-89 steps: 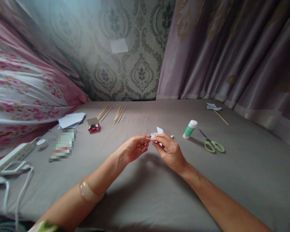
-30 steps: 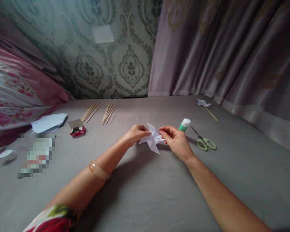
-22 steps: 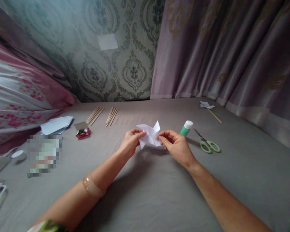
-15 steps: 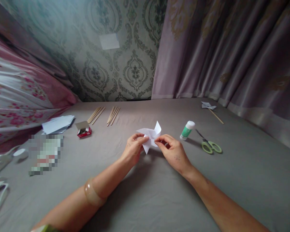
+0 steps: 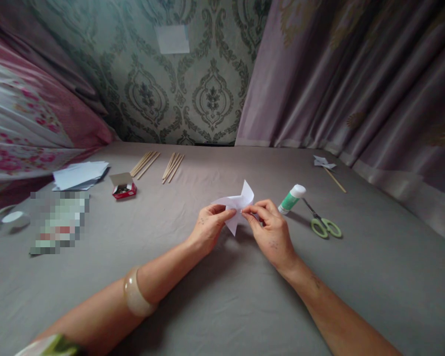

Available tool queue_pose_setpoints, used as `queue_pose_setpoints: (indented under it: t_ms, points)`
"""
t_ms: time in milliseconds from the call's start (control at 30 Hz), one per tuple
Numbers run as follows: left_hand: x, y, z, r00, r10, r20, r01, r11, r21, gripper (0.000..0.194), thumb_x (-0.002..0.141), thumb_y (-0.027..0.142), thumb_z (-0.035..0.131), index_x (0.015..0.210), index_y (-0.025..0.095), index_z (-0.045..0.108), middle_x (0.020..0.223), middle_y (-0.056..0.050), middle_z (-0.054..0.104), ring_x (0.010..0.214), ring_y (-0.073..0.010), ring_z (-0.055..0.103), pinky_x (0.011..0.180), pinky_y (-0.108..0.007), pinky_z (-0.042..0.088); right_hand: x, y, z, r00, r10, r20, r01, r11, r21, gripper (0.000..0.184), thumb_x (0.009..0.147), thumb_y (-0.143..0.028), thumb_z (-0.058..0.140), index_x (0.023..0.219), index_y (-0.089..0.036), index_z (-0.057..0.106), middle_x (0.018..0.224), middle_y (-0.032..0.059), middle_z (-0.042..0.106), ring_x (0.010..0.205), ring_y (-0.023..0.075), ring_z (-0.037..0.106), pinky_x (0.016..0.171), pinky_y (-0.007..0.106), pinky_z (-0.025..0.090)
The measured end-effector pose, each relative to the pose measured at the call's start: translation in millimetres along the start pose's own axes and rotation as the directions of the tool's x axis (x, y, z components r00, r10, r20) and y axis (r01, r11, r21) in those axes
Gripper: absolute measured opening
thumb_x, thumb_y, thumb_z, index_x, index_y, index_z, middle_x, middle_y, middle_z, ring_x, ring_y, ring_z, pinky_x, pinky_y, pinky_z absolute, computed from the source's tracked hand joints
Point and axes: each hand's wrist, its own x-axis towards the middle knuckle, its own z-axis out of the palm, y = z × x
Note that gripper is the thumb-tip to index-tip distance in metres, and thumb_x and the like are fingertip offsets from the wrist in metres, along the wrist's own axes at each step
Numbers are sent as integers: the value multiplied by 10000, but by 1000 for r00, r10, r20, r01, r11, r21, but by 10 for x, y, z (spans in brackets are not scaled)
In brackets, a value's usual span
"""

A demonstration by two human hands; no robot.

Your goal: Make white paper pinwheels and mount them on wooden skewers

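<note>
A white paper pinwheel (image 5: 233,202) with curved, pointed blades is held above the grey cloth in the middle of the view. My left hand (image 5: 209,228) is closed on its left side, thumb pressed near the centre. With thumb and forefinger, my right hand (image 5: 272,232) pinches a small shiny pin (image 5: 241,211) against the pinwheel's centre. Whether its point has gone through the paper is too small to tell. Right of that hand, a white and green glue stick (image 5: 290,199) stands tilted in view, beside green-handled scissors (image 5: 324,225).
At left lie a stack of white paper (image 5: 80,175), an open red box (image 5: 123,188) of small dark metal pieces and two bunches of wooden sticks (image 5: 173,168). A pinwheel on a stick (image 5: 324,163) rests far right. Curtains (image 5: 304,99) border the grey-covered surface (image 5: 207,306).
The view has shifted slightly. My right fingertips have brought the pin closer to the pinwheel's centre, beside my left thumb. My left hand keeps its hold on the paper.
</note>
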Motion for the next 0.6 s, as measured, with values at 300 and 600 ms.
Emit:
queue_pose_setpoints:
  t_ms: [300,600]
  points:
    - [-14,-3,17,998,-24,62,26,999,-26,260,549,240,804,753,96,728,721,-67,696,634,-134,601,667,-270,441,-3,6,9,1000,-11,-21,11,1000,-6,117,844,-194,596,828,-218,710,792,19,504,720,148,523,686,291,481]
    - [-9,11,20,998,-25,58,25,1000,-5,275,560,279,811,756,105,727,682,-49,670,613,-121,573,640,-263,437,6,6,-5,1000,-11,-13,11,1000,9,116,847,-198,593,844,-215,708,795,18,521,733,148,534,687,294,487]
